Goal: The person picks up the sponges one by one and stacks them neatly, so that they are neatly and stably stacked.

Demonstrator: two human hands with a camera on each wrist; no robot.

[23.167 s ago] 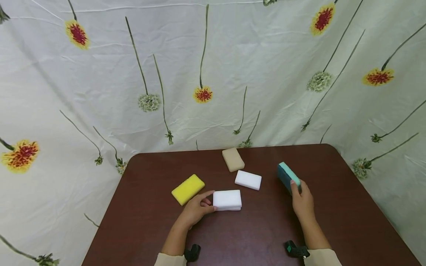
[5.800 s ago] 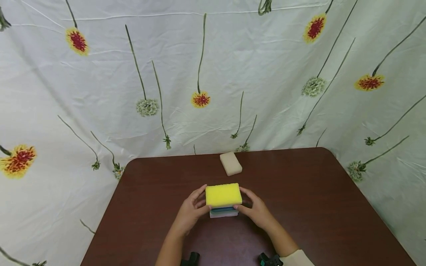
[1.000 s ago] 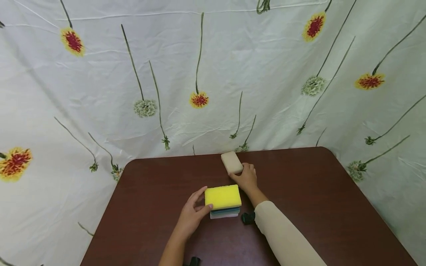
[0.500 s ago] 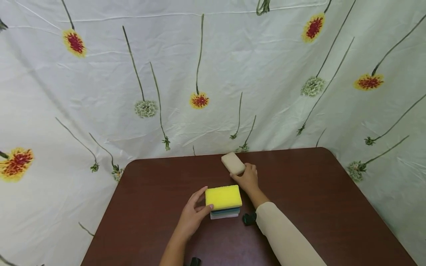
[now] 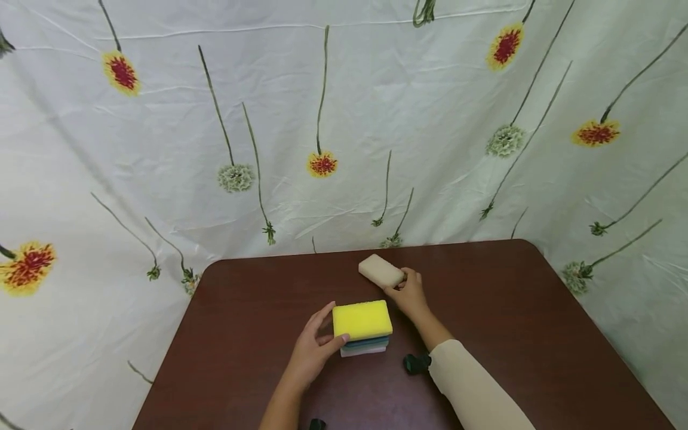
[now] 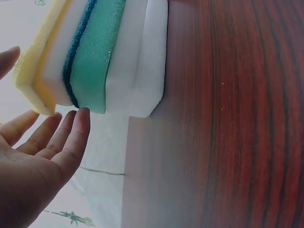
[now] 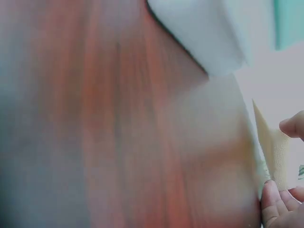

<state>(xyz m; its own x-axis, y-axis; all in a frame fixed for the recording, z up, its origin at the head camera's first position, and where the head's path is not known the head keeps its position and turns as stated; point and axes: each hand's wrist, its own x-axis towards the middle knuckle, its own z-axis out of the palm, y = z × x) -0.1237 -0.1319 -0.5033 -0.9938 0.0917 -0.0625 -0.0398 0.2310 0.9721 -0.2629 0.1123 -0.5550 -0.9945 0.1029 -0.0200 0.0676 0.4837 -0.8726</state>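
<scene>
A stack of sponges stands mid-table. The yellow sponge (image 5: 362,320) lies on top; in the left wrist view a white layer, a teal sponge (image 6: 95,61) with a dark blue scouring face, and white foam blocks (image 6: 146,76) show under it. My left hand (image 5: 312,351) is at the stack's left end, thumb by the front corner and index finger by the back one, its fingers loosely spread. Behind the stack, my right hand (image 5: 410,295) pinches a cream sponge (image 5: 379,270) by its near right end. The right wrist view is blurred and shows only part of that hold.
The dark red-brown table (image 5: 516,334) has rounded far corners. Beyond its back edge hangs a white flowered cloth (image 5: 441,119). Black wrist devices (image 5: 416,364) sit at both wrists.
Over the last second my right hand has drawn the cream sponge slightly nearer and rightward, turning it. The left hand stays by the stack. Earlier, separate sponges were gathered into this stack.
</scene>
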